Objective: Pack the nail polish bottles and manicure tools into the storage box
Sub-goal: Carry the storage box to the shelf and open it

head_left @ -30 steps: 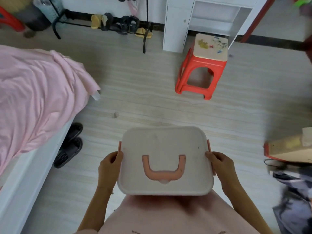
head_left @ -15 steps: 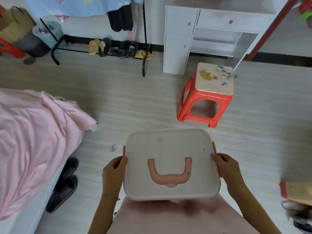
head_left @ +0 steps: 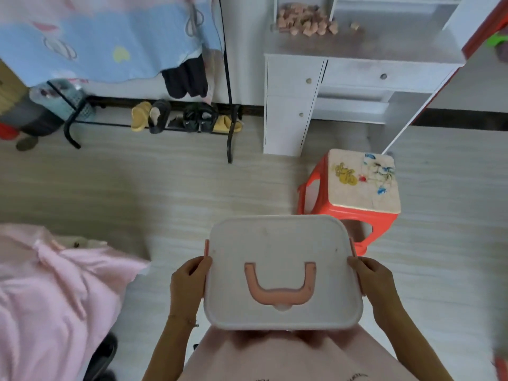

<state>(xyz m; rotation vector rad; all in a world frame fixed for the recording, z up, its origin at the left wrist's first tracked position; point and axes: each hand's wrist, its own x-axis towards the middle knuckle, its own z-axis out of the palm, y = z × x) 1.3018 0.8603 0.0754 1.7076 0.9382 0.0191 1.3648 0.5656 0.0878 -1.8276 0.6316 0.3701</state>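
A white storage box (head_left: pixel 277 243) with its lid on and a pink U-shaped handle (head_left: pixel 280 285) folded flat is held in front of my body. My left hand (head_left: pixel 189 279) grips its left side by the pink latch. On the opposite side, my right hand (head_left: pixel 369 276) grips the box the same way. Several small pinkish items (head_left: pixel 305 20) lie blurred on the white desk (head_left: pixel 365 48) at the back; I cannot tell what they are.
A red plastic stool (head_left: pixel 354 193) with a flowered top stands just beyond the box to the right. A bed with a pink cover (head_left: pixel 52 292) fills the left. A black clothes rack (head_left: pixel 228 111) with shoes under it stands along the far wall.
The view has tilted upward, bringing the desk top and hanging clothes into sight. Both hands still hold the box in the same grip.
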